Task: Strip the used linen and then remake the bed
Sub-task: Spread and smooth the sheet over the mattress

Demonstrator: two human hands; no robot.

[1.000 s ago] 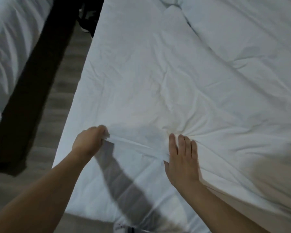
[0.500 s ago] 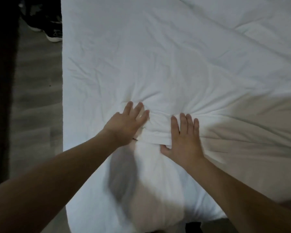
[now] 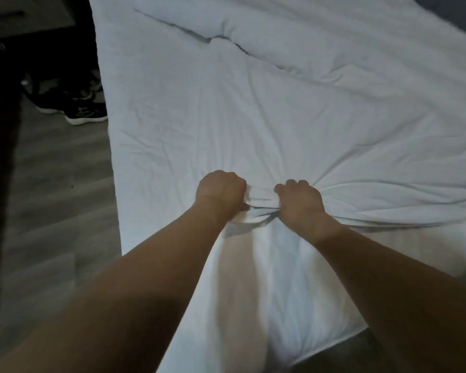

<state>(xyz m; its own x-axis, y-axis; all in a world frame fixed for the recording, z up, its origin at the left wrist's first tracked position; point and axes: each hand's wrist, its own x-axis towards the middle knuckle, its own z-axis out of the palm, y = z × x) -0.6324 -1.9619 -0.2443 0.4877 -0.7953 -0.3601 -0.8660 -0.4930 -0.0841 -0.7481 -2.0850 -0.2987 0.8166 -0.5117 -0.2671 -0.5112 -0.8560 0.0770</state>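
Left hand and right hand, side by side with a small gap between them, each fisted tight on a bunched fold of the white duvet, near its closest edge. Creases fanning outward from both fists across the duvet. Duvet spread flat over the bed, its near end hanging down toward the viewer. Beyond the fists, a long dark crease near the duvet's far end. Left of the duvet: grey wood floor, with black sneakers just beside its edge.
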